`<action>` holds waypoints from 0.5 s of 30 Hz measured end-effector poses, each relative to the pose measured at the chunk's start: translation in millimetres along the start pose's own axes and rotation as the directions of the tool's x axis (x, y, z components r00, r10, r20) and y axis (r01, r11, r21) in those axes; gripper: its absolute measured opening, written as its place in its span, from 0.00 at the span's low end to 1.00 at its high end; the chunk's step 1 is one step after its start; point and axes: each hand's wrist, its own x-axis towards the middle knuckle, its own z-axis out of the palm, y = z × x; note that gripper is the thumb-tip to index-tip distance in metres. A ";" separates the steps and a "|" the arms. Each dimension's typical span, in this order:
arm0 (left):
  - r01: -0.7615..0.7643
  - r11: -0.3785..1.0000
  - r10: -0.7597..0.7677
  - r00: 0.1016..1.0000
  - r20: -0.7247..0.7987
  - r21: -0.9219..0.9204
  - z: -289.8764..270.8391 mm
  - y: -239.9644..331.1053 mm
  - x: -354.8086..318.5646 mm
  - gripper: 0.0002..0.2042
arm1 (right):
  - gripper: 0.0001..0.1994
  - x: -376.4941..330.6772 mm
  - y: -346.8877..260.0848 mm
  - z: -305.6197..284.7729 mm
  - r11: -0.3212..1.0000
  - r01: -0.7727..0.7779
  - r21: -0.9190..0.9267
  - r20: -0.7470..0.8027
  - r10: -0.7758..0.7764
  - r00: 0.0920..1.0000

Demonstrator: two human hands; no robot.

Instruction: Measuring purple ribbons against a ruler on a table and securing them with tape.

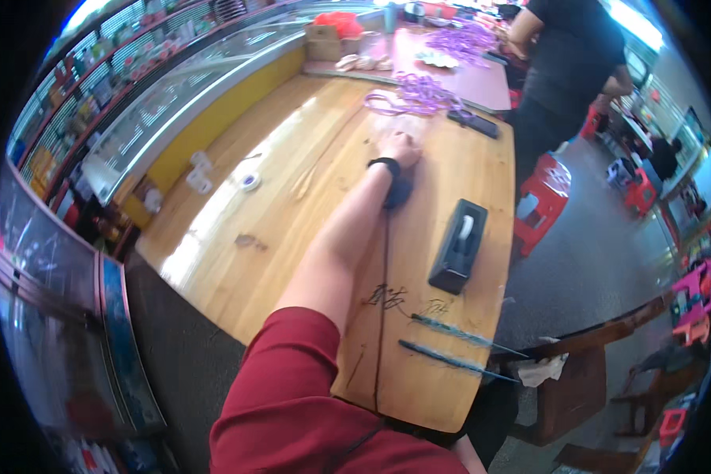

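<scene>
My left arm, in a dark red sleeve, stretches far across the wooden table (292, 197). My left hand (401, 148) lies on the tabletop with its fingers curled away from me, so I cannot see whether it holds anything. It wears a black wristband (385, 164), and a thin dark cord (383, 316) runs from it back toward me. Just beyond the hand lie a pale see-through sheet (403, 125) and a tangle of purple ribbon (419, 95). Of my right arm only a sliver shows at the lower edge; the hand is out of view.
A black tape dispenser (458, 245) stands right of my arm, with two dark bristly sticks (458, 336) nearer me. A tape roll (249, 182) and white rolls (200, 170) lie left. A person in black (569, 63) stands at the far right by red stools (541, 197). A glass counter (174, 87) runs along the left.
</scene>
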 end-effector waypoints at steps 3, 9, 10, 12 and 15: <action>-0.053 0.996 0.046 0.995 -0.091 -0.077 3.4 -5.7 -2.4 0.18 | 0.18 -4.9 4.5 4.3 0.998 -0.050 -0.047 0.002 0.050 0.999; -0.057 0.983 0.054 0.998 -0.020 -0.172 0.3 -20.6 0.5 0.17 | 0.19 -3.6 -7.7 7.2 0.991 -0.004 -0.136 0.016 0.006 1.000; -0.062 0.987 0.063 0.998 0.003 -0.149 -0.7 -16.0 0.0 0.17 | 0.19 -4.7 -10.8 6.9 0.989 0.014 -0.149 0.013 -0.012 1.000; -0.063 0.992 0.062 0.998 -0.016 -0.112 0.3 -17.0 1.1 0.18 | 0.19 -4.2 -15.5 7.5 0.984 0.041 -0.173 0.018 -0.038 0.999; 0.041 0.992 -0.018 0.981 0.193 -0.116 -8.2 -6.1 13.8 0.20 | 0.19 -2.1 -23.9 6.5 0.975 0.088 -0.205 0.012 -0.088 0.996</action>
